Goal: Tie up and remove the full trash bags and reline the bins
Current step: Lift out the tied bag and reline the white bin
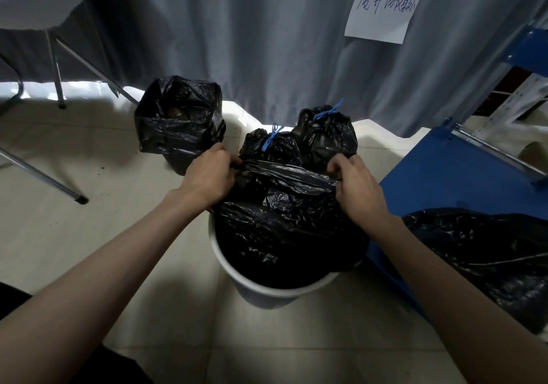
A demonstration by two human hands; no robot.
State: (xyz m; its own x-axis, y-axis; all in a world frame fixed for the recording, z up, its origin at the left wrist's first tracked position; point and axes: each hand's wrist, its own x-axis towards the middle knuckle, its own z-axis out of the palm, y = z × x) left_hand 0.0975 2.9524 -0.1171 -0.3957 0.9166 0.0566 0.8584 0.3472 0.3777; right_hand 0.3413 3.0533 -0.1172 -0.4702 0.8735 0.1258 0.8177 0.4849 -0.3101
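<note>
Pale floor tiles lay under the white bin just before you. Your left hand and right hand each pinched the black bag's rim, stretched between them over the bin. Beyond sat two tied bags with blue ties, a lined bin to their left, then the grey curtain bearing a paper sign.

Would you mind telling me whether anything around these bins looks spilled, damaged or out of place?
Nothing is spilled or torn. The one loose end is a black bag slumped untied at the right, against the blue shelf, while two tied bags stand behind the white bin. Both hands pinch its liner.
</note>
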